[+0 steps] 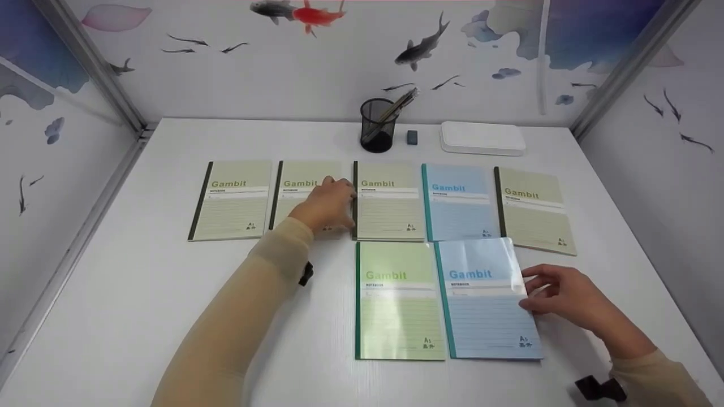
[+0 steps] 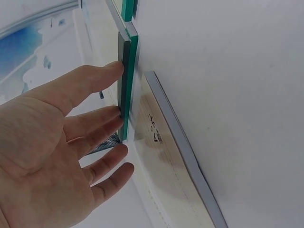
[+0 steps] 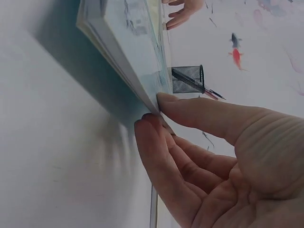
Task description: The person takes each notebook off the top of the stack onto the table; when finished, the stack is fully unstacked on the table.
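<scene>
My right hand (image 1: 571,299) pinches the right edge of a blue notebook (image 1: 489,316) in the front row. In the right wrist view the thumb (image 3: 190,107) lies on its cover and fingers are beneath; that edge is raised off the table. With thumb and fingertips, my left hand (image 1: 328,203) touches the dark spine of the middle tan notebook (image 1: 390,215). The left wrist view shows this dark spine (image 2: 124,71) stacked over a green one (image 2: 131,71). Partly under the left hand lies another tan notebook (image 1: 300,209). A green notebook (image 1: 399,322) lies left of the front blue one.
The back row also holds a far-left tan notebook (image 1: 232,209), a blue notebook (image 1: 461,209) and a slightly turned tan notebook (image 1: 537,217). Behind stand a mesh pen cup (image 1: 377,127), a dark eraser (image 1: 412,137) and a white case (image 1: 482,138). Printed panels (image 1: 226,79) enclose the table.
</scene>
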The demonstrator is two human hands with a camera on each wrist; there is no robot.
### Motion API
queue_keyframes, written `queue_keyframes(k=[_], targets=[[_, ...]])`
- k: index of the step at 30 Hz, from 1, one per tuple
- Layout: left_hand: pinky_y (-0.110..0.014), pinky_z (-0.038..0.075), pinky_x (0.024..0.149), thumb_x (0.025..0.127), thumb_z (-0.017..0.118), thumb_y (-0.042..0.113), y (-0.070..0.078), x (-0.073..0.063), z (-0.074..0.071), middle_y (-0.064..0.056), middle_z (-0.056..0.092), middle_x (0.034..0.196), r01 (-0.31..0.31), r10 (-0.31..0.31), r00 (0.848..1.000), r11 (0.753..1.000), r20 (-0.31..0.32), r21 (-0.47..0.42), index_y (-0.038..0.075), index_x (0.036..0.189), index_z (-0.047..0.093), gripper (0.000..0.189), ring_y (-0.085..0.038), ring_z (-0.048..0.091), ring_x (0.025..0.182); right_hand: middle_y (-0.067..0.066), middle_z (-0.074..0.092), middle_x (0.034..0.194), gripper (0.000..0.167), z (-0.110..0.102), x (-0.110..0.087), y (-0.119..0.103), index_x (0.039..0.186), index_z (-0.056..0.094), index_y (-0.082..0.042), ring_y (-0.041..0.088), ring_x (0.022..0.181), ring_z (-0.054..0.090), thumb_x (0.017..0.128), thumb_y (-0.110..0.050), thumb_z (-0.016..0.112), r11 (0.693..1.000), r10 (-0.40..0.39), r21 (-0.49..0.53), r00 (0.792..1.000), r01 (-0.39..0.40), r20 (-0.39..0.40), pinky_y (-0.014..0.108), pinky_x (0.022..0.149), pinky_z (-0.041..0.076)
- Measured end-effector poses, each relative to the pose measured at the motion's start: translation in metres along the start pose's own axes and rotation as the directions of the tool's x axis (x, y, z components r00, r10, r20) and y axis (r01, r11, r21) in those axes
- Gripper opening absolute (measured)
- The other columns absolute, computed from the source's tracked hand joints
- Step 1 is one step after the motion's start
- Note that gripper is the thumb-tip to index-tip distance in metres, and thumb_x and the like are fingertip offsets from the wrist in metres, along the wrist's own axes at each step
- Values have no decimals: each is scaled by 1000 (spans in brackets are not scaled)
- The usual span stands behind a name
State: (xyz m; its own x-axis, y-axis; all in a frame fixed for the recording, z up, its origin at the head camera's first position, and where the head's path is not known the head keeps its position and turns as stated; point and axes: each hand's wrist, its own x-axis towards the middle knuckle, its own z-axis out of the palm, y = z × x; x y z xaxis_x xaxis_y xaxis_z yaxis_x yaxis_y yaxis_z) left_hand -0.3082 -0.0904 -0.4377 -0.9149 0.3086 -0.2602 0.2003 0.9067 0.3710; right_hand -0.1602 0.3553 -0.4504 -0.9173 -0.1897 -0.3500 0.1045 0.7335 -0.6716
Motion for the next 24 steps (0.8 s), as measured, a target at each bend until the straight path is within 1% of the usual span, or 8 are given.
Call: queue_keyframes(k=[3, 5, 7, 13, 18, 24], targets=[[-47, 40, 118, 84, 86, 24, 0, 0, 1, -6, 50, 154, -11, 11, 1000, 1000, 0, 3, 8, 147, 56, 71, -31, 41, 139, 9, 73, 105, 81, 1, 0, -3, 147, 51, -1, 20, 86, 65, 79, -20, 89, 995, -4, -101, 999, 1, -35, 25, 67, 54], [-47, 39, 118, 84, 86, 23, 0, 0, 2, -5, 50, 154, -15, 15, 1000, 1000, -1, -3, 8, 146, 57, 71, -31, 40, 140, 8, 73, 104, 88, 3, 0, -4, 153, 46, -5, 20, 86, 61, 78, -21, 90, 992, -1, -123, 999, -4, -43, 25, 65, 51], [-47, 39, 119, 84, 86, 23, 0, 1, 3, -5, 50, 154, -20, 20, 1000, 1000, -2, -5, 8, 146, 57, 71, -31, 40, 141, 8, 73, 103, 92, 4, 0, -3, 155, 43, -8, 21, 85, 58, 77, -21, 91, 992, -3, -128, 999, -3, -45, 25, 64, 49], [-46, 39, 118, 83, 86, 22, 0, 1, 2, -6, 50, 154, -33, 33, 999, 999, -2, 6, 6, 145, 58, 69, -31, 40, 139, 6, 71, 101, 89, 8, 0, -4, 153, 47, -6, 21, 85, 57, 77, -20, 91, 987, -2, -160, 1000, 1, -9, 25, 64, 49], [-45, 39, 118, 83, 86, 21, 0, 1, 1, -6, 51, 153, -42, 42, 999, 999, -6, 6, 5, 144, 58, 69, -30, 41, 138, 6, 69, 99, 88, 10, 0, -11, 152, 47, -3, 21, 85, 59, 77, -18, 91, 979, 22, -203, 1000, -23, -5, 29, 65, 51], [-45, 40, 117, 83, 86, 21, -1, 1, 1, -5, 51, 152, -34, 34, 999, 999, -12, 7, 7, 144, 59, 69, -30, 42, 137, 7, 67, 95, 83, 11, 2, -20, 148, 49, 0, 21, 82, 60, 77, -16, 89, 960, 59, -274, 998, -52, 17, 33, 68, 51]])
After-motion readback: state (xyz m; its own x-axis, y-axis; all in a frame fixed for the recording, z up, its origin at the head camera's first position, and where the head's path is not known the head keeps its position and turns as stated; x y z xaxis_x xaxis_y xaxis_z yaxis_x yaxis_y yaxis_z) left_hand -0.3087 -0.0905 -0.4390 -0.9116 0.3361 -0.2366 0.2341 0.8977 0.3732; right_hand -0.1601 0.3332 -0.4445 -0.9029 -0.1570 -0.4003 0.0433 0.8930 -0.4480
